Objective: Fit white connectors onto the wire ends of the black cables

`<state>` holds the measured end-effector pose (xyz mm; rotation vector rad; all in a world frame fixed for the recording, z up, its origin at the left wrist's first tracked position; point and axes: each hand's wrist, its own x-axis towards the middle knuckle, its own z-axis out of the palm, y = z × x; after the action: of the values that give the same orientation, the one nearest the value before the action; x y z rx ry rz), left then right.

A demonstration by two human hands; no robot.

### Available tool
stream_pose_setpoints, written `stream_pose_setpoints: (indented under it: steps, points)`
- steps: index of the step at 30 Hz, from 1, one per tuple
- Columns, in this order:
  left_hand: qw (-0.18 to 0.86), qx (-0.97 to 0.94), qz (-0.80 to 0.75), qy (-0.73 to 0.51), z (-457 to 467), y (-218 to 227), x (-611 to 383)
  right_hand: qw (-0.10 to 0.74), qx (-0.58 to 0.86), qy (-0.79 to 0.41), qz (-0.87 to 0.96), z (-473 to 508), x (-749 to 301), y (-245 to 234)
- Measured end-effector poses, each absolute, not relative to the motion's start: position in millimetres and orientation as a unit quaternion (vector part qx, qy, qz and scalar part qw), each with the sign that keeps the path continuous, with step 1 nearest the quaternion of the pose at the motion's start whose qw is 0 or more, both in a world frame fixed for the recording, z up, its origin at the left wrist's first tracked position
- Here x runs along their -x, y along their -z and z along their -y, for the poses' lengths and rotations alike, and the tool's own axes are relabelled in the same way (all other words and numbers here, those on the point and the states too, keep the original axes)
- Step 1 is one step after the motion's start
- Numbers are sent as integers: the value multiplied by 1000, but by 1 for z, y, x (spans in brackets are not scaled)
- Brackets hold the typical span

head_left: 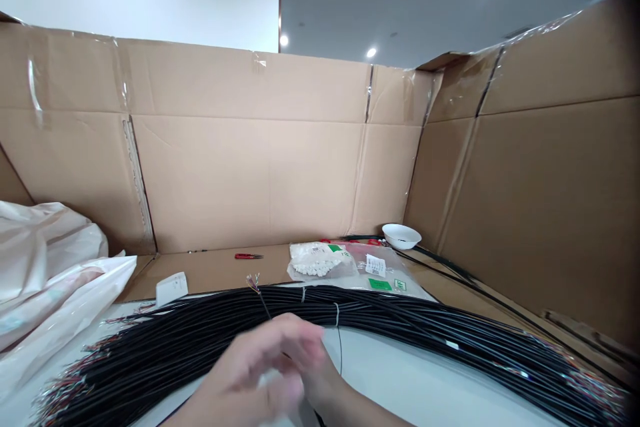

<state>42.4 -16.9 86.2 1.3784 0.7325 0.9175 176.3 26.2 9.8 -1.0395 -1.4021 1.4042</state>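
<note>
My two hands meet low in the middle, both smeared by motion. My left hand (240,377) comes in from the lower left, and its fingers are too blurred to read. My right hand (313,357) comes in from the lower right with its fingers curled. A single thin black cable (263,300) rises from between the hands, and its stripped end shows coloured wires. Just behind the hands, a thick bundle of black cables (400,327) held by white ties lies across the white table (400,380).
Cardboard walls (250,173) enclose the table at the back and right. Against the back are a bag of small white parts (320,260), labelled clear bags (383,273), a white bowl (401,235) and a red-handled tool (249,256). A small white box (171,288) and plastic bags (45,273) lie left.
</note>
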Motion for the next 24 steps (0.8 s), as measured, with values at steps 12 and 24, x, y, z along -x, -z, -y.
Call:
stream_pose_setpoints:
  steps: [12, 24]
  points:
    - [609, -422, -403, -537, -48, 7, -37, 201, 479, -278, 808, -32, -186, -38]
    - [644, -455, -395, -471, -47, 6, -41, 21, 720, -26, 694, -171, -246, -34]
